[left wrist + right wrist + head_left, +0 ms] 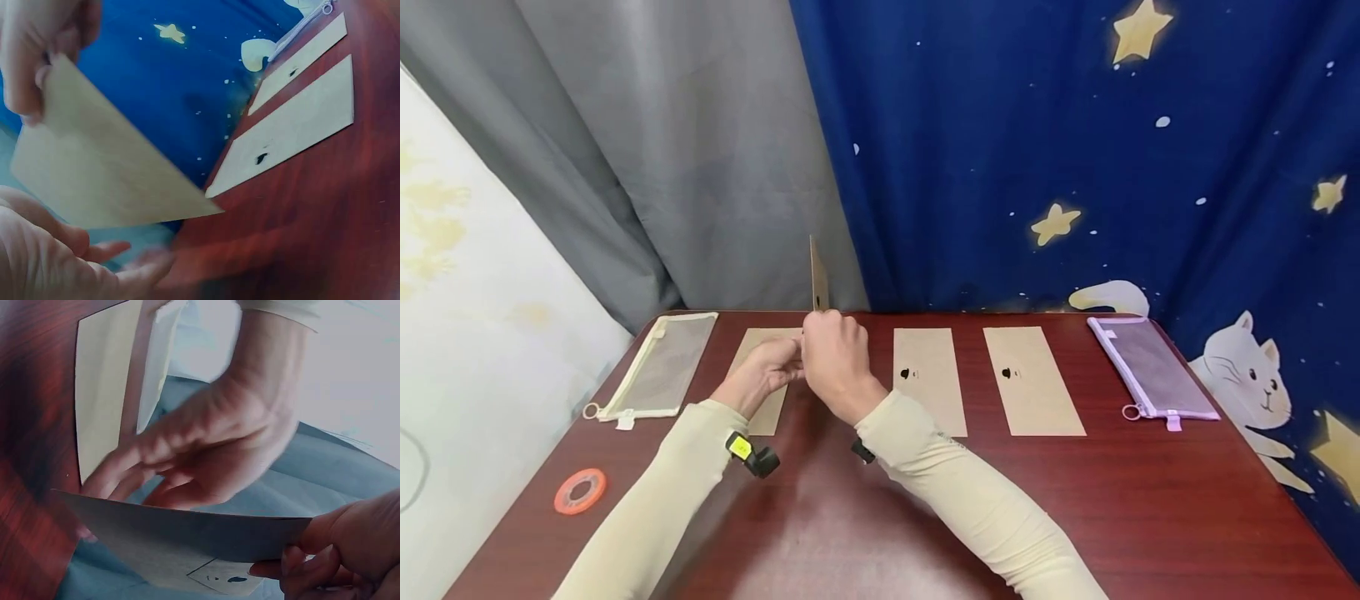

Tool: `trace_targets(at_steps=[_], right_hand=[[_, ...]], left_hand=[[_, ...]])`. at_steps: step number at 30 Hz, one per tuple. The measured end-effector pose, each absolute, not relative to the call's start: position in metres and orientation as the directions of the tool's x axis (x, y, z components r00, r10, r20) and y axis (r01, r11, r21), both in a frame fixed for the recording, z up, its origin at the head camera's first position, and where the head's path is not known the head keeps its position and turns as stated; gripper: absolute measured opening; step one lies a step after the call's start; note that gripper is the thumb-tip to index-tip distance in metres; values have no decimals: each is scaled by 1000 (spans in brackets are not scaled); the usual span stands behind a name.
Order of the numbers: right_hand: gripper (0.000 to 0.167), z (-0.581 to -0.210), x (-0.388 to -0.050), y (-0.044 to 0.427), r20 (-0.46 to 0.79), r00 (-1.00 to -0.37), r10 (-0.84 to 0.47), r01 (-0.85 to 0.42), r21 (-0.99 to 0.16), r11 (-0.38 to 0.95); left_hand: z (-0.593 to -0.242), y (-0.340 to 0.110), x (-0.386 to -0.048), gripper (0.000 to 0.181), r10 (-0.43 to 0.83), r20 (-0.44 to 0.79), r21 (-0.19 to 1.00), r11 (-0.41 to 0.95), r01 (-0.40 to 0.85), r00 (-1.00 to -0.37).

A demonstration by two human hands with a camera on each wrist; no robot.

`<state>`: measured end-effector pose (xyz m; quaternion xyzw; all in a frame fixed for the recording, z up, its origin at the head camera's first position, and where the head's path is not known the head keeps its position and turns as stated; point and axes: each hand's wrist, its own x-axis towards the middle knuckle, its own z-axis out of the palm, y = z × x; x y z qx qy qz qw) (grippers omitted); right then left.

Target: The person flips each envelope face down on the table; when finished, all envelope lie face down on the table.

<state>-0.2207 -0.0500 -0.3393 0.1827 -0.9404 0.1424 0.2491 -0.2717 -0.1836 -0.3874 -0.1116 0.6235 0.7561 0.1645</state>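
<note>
My right hand (842, 362) grips one end of a stiff, tan rectangular piece of paper (818, 275), which stands edge-on to the head camera above the table. A black hat print shows on one face of this tan paper (162, 550) in the right wrist view; its other face looks plain in the left wrist view. My left hand (767, 371) is beside it, fingers extended and parted near its edge in the left wrist view; whether they touch it I cannot tell. Beneath that hand lies another tan piece (767, 412), partly covered.
Two more hat-printed tan pieces (928, 392) (1037, 383) lie flat to the right. A cream zip pouch (666, 367) rests at the far left, a purple one (1153, 367) at the far right. An orange tape roll (580, 492) sits front left on the dark red table (1187, 500).
</note>
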Motion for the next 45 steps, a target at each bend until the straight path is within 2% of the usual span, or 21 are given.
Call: trace_targets(at_steps=[5,10,15,17,19,21,23,25,28,31,39,45], right_hand=[[20,-337,-219,-48,487,-846,-218,-379,-261,888],[20,-329,-221,-35,464,-871,-164,-372,-403,836],[13,-330,-234,-13,363,-919,-152,-355,-599,718],[23,-333,-240,-5,296,-944,-148,-317,-678,663],[39,-339,-245,3,234,-961,-150,-276,-738,616],[47,-347,-250,9,178,-972,-153,-233,-789,568],[44,-356,-255,13,139,-981,-134,-189,-831,523],[35,-366,-260,15,130,-988,-87,-156,-864,479],[17,-382,-266,15,153,-988,6,-135,-892,431],[9,-397,-271,14,167,-983,74,-121,-899,420],[8,-422,-273,12,116,-991,66,-68,-861,504],[10,-428,-270,11,65,-997,48,-28,-835,550]], left_hand=[[-396,-181,-269,46,128,-382,893,-202,-401,-915],[-394,-192,-270,25,126,-379,893,-212,-398,-917],[-391,-206,-266,49,85,-347,908,-220,-358,-934],[-390,-209,-263,54,58,-328,923,-195,-333,-943],[-389,-211,-261,55,20,-307,937,-171,-306,-952],[-389,-211,-258,53,-39,-287,952,-124,-280,-957],[-388,-210,-256,50,-87,-261,964,-66,-256,-961],[-389,-208,-254,47,-139,-236,971,6,-239,-962],[-392,-205,-251,41,-171,-188,968,137,-212,-967],[-397,-201,-249,33,-181,-158,935,288,-206,-971],[-417,-196,-247,18,-191,-96,827,531,-185,-977],[-427,-196,-244,16,-126,-47,757,643,-118,-991]])
